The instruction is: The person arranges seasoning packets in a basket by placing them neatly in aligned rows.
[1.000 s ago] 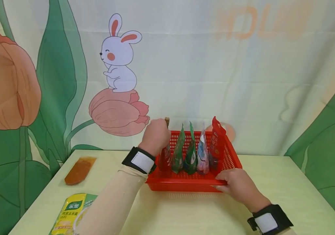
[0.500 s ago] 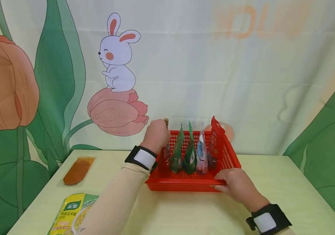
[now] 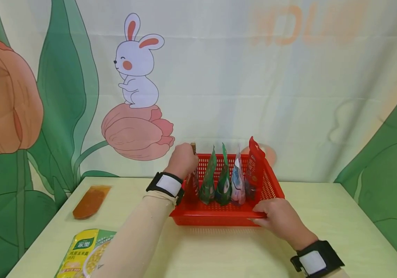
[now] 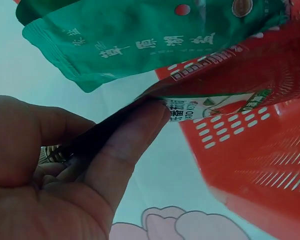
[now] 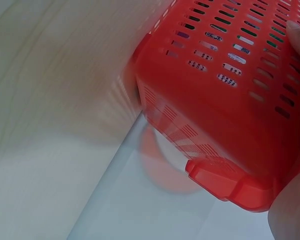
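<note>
My left hand (image 3: 183, 160) pinches the top edge of a red ketchup pouch (image 4: 210, 90), thumb on one face and fingers behind. The pouch stands upright at the left end of a red plastic basket (image 3: 215, 221), largely hidden by the hand in the head view. To its right inside the basket stand two green pouches (image 3: 208, 185), a white-and-blue packet (image 3: 238, 185) with pink contents, and a tall red bag (image 3: 255, 170). My right hand (image 3: 281, 220) grips the basket's front right rim, thumb over the top and fingers beneath.
On the table's left side lie a clear packet of orange-brown sauce (image 3: 91, 202) and a yellow-green soup pouch (image 3: 83, 253), the latter partly covered by my left forearm. A printed curtain (image 3: 219, 77) hangs behind the table's back edge (image 3: 309, 182).
My left hand has shifted the ketchup pouch slightly left and down within the basket, widening the gap to the green pouches. The right hand keeps its grip on the rim.
</note>
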The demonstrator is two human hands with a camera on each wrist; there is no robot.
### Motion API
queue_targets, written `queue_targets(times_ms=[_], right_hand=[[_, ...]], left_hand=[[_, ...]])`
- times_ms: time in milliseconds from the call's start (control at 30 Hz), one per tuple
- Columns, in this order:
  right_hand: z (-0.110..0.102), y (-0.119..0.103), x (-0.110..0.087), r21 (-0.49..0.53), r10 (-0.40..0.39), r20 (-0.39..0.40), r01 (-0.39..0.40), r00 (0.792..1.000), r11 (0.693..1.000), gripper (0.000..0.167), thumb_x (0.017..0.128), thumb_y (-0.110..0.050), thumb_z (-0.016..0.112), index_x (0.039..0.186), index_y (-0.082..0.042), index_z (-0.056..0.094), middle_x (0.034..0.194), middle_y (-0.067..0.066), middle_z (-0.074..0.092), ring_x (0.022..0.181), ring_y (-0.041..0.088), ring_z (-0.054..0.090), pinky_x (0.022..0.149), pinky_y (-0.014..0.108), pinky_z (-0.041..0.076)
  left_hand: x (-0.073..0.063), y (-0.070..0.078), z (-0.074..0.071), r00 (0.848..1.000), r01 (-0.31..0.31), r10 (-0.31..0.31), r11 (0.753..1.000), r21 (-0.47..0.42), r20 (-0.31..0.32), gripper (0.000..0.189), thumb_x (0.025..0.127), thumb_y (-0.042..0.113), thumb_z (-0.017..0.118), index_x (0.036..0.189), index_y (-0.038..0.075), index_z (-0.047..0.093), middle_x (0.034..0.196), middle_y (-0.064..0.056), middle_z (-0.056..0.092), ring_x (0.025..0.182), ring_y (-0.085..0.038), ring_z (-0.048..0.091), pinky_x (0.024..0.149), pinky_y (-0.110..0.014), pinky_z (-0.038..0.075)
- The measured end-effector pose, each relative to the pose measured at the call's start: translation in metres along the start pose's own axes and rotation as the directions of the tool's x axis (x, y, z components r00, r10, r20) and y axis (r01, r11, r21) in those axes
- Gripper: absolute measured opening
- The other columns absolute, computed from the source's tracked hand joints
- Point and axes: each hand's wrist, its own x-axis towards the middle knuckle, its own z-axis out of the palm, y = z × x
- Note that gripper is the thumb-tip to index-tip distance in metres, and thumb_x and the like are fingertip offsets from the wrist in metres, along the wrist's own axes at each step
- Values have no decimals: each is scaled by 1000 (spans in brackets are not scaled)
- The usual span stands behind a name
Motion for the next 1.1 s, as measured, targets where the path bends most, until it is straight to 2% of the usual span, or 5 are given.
queue_targets(times_ms=[133, 400, 600, 900, 1100], right_hand=[[0, -1, 0, -2, -6, -4, 6, 1000, 1000, 27, 74, -20, 93, 95, -8, 82, 88, 4, 79, 78, 20, 72, 83, 43, 63], [0, -3, 0, -5, 11, -7, -11, 1000, 1000, 26, 73, -21, 93, 95, -10, 82, 88, 3, 79, 78, 17, 71, 84, 43, 63], [-1, -4, 0, 6, 19, -9, -19, 1000, 1000, 26, 74, -21, 93, 94, -10, 82, 88, 2, 79, 77, 18, 71, 84, 43, 63], [0, -2, 0, 8, 14, -19, -14, 1000, 1000, 25, 73, -20, 93, 94, -11, 82, 88, 1, 79, 79, 20, 72, 84, 44, 63], [0, -2, 0, 7, 12, -23, -12, 1000, 1000, 24, 73, -20, 94, 93, -12, 82, 87, -1, 79, 78, 18, 71, 84, 43, 63]], left_hand=[[2, -5, 2, 1000, -13, 13, 1000, -2, -1, 18, 96, 7, 58, 102, -4, 71, 93, -15, 71, 72, -23, 61, 56, -28, 46], [4, -8, 2, 999, 29, -29, 999, -20, 26, 20, 97, 10, 61, 107, -5, 70, 99, -17, 71, 78, -26, 63, 59, -29, 49], [4, -11, 2, 999, 31, -31, 999, -17, 39, 22, 98, 12, 61, 110, -5, 69, 99, -17, 70, 77, -26, 63, 55, -26, 48], [3, -16, 3, 997, 54, -52, 998, -28, 55, 28, 99, 16, 62, 116, -5, 67, 103, -18, 71, 80, -27, 64, 58, -27, 51], [4, -18, 8, 997, 61, -59, 997, -47, 41, 27, 100, 16, 61, 116, -5, 67, 104, -18, 71, 80, -27, 65, 55, -25, 49]])
